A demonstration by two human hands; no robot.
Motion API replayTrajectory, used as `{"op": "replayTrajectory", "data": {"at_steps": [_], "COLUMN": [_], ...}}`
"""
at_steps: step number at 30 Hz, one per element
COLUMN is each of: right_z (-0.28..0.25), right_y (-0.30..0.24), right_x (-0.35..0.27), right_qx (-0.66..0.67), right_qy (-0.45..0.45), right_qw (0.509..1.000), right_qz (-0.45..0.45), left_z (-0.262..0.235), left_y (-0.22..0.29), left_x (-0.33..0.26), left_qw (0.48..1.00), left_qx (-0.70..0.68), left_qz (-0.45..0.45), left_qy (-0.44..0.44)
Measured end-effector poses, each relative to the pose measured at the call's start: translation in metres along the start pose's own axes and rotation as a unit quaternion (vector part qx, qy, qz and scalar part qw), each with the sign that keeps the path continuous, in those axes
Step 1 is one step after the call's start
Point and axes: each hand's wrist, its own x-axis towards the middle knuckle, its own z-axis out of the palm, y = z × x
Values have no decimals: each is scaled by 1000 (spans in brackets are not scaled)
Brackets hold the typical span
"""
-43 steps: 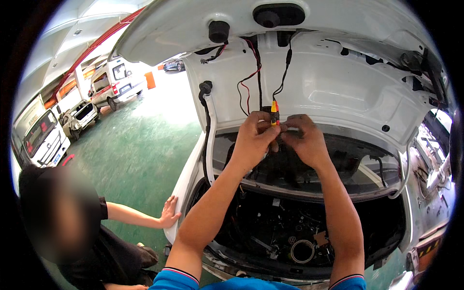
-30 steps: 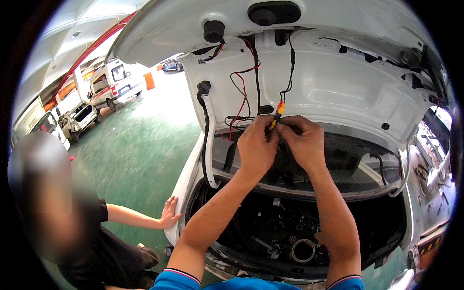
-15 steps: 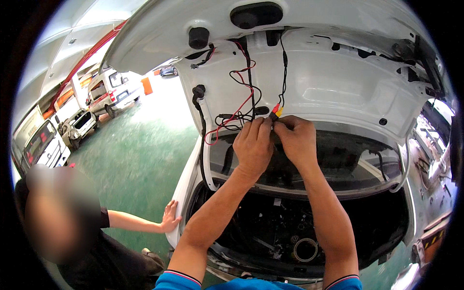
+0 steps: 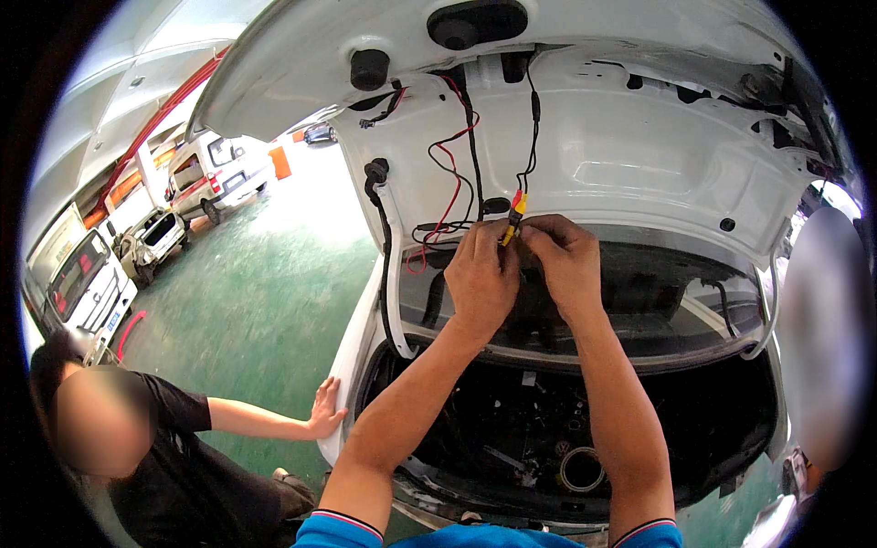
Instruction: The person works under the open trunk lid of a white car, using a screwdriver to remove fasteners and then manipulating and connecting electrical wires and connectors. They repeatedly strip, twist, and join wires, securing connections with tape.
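Note:
My left hand [image 4: 481, 279] is closed around the lower part of a cable connector [image 4: 517, 216] with red and yellow ends. My right hand [image 4: 566, 263] pinches close beside it, thumb and fingers together; what lies between them is mostly hidden. From the connector, a thin black cable [image 4: 536, 110] runs up to the raised white trunk lid [image 4: 630, 169]. Loose red and black wires [image 4: 454, 183] dangle from the lid and gather in loops left of my hands.
Below my arms lies the open trunk [image 4: 539, 411], with the rear window [image 4: 639, 292] behind it. A person in black [image 4: 192, 457] at the left rests a hand on the car's edge. Another person [image 4: 829, 338] stands at the right. Parked vehicles [image 4: 210, 173] stand far left.
More of the connector shows above my fingers, including a lower yellow part. The loose wires have shifted slightly. A person has come into view at the right.

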Motion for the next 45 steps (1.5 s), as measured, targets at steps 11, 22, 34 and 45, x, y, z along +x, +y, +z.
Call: {"op": "replayTrajectory", "data": {"at_steps": [11,22,34,45], "right_z": [6,11,0,10], "right_y": [-4,7,21,11], "right_x": [-3,7,-6,-4], "right_qx": [-179,-196,95,-113], "right_qy": [63,80,46,108], "right_qw": [981,977,994,987], "right_qz": [-36,-18,30,-39], "left_z": [12,15,12,20], "left_y": [-15,-20,-10,-21], "left_x": [-2,-8,-5,-7], "left_qw": [988,991,998,991], "left_qx": [84,74,-49,47], "left_qz": [126,115,18,120], "left_qy": [28,0,29,32]}}
